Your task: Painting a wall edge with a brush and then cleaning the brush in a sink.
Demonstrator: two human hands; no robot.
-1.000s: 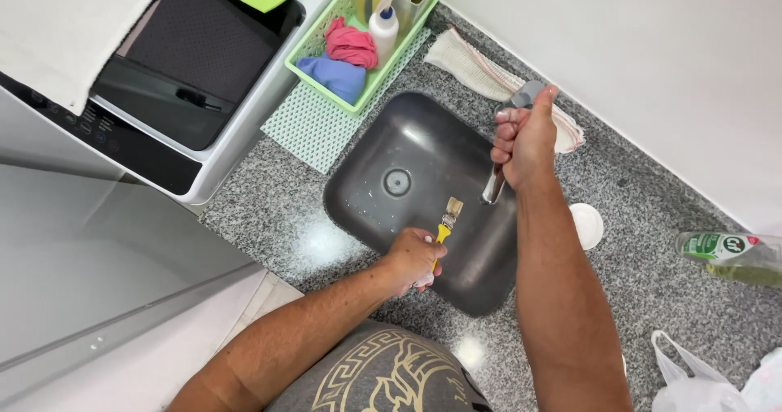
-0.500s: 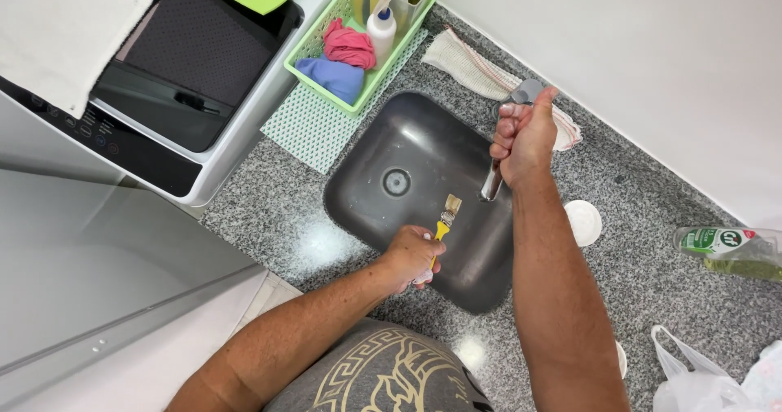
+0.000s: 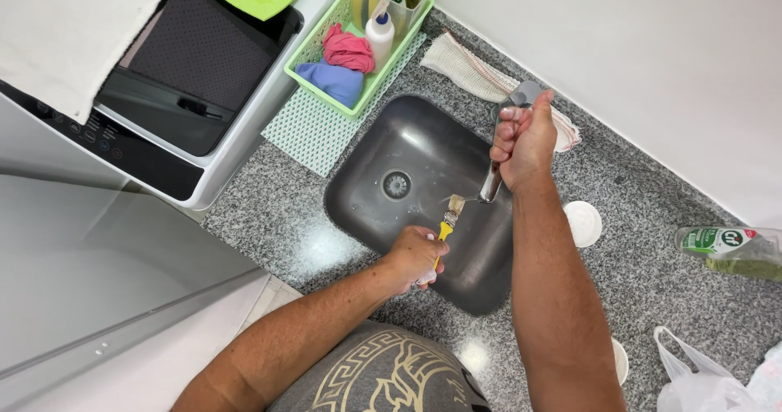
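The left hand (image 3: pixel 414 255) has its grip clenched on a yellow-handled brush (image 3: pixel 447 223), bristles up under the tap's spout, over the dark sink (image 3: pixel 383 147). The right hand (image 3: pixel 523 141) grasps the metal tap (image 3: pixel 494 177). On the speckled surface (image 3: pixel 269 216), a green basket (image 3: pixel 314 49) holds a pink cloth (image 3: pixel 349 48), a blue cloth (image 3: pixel 332 80) and a white bottle (image 3: pixel 380 32).
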